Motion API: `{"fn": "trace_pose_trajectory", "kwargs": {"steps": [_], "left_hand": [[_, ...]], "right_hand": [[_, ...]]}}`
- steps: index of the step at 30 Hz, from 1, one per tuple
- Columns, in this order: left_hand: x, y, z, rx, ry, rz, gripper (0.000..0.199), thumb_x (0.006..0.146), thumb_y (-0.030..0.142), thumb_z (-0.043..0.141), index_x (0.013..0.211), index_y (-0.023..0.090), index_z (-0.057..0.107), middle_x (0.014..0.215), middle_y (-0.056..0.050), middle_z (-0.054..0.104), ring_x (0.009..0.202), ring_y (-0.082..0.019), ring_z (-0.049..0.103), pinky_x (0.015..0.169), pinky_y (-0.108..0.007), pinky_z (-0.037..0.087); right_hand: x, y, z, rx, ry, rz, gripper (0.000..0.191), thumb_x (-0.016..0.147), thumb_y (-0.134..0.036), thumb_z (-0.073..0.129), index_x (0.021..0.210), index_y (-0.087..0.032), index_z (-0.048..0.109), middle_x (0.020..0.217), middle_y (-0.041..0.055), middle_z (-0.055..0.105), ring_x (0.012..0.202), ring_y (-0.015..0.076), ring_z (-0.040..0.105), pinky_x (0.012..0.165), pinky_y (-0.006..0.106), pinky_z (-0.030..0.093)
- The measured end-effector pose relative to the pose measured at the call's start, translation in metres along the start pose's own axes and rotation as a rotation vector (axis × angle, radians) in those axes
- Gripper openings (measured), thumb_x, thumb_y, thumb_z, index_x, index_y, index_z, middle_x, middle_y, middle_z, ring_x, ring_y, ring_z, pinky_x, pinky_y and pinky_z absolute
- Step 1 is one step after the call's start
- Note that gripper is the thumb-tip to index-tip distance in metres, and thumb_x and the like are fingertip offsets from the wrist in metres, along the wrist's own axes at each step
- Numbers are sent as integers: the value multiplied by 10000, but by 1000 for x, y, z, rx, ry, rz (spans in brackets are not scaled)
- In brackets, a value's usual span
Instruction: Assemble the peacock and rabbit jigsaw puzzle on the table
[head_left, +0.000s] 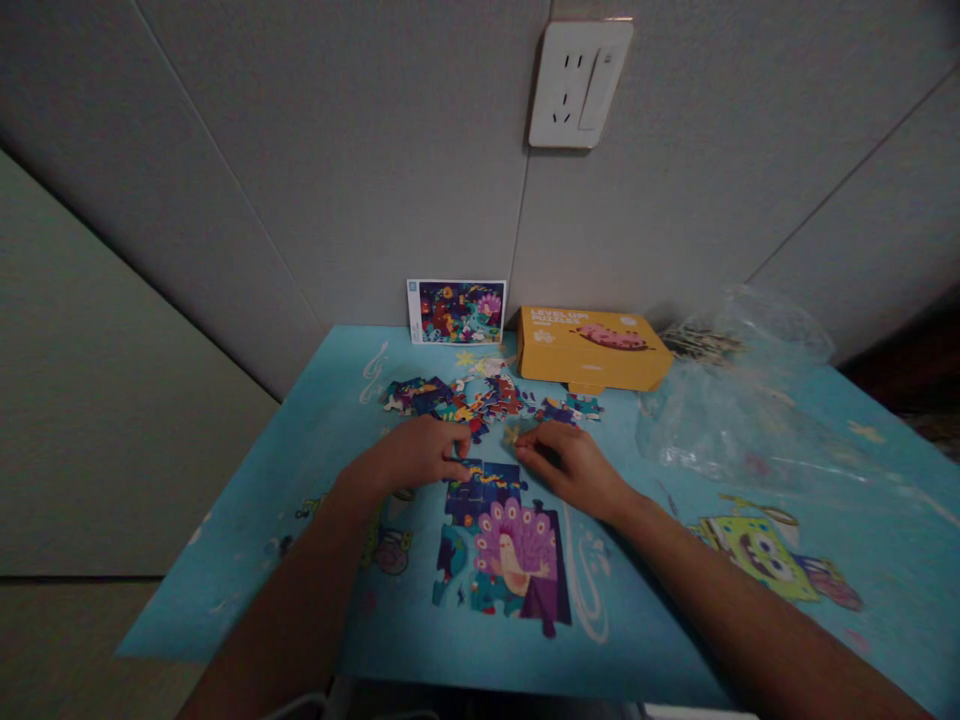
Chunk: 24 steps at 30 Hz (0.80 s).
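Observation:
My left hand point(424, 450) hovers at the upper left corner of a partly joined jigsaw puzzle point(517, 545). Its thumb reaches the dark blue pieces there, and the index finger is bent with a gap between the two. On the right, my right hand point(574, 465) rests above the puzzle's upper right corner. Its thumb and fingertips come together in a pinch; whatever lies between them is too small to make out. The joined part shows a purple peacock. Beyond both hands lies a heap of loose puzzle pieces point(499, 398).
A picture card point(457, 312) leans on the wall at the back, beside a yellow puzzle box point(592, 350). Clear plastic wrapping point(720, 430) and dried stalks point(705, 343) lie to the right. The blue cartoon tablecloth point(270, 520) covers the table. A wall socket point(581, 85) sits above.

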<state>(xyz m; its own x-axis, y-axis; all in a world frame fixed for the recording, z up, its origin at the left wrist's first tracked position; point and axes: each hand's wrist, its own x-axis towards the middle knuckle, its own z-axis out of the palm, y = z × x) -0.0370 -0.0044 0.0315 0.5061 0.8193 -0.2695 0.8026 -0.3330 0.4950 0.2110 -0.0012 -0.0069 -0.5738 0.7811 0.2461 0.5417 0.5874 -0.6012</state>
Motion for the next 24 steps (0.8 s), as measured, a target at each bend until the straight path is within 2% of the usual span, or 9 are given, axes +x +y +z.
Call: {"fn": "trace_pose_trajectory", "kwargs": {"steps": [3,10,24], "left_hand": [[0,2,-1,-10,-12,11,131,760,306,653,847,209,650,611,39,546,585,-128,503,562,-236,277],[0,3,1,-36,-36,24,298,708,370,718,941,196,652,605,56,513,566,-128,493,541,-239,261],[0,4,2,-61,-57,50,275,729,340,694,954,197,626,594,65,490,554,-120,491,529,-235,270]], "right_hand": [[0,0,0,4,-2,-7,206,930,-313,507,892,-180,659,830,57,684,786,172,622,740,308,452],[0,-1,-1,-3,-10,8,201,931,-306,509,894,-180,661,809,49,682,771,170,615,731,306,448],[1,-2,-1,-9,-15,-11,193,927,-263,497,864,-175,657,813,49,688,765,166,619,738,300,447]]}}
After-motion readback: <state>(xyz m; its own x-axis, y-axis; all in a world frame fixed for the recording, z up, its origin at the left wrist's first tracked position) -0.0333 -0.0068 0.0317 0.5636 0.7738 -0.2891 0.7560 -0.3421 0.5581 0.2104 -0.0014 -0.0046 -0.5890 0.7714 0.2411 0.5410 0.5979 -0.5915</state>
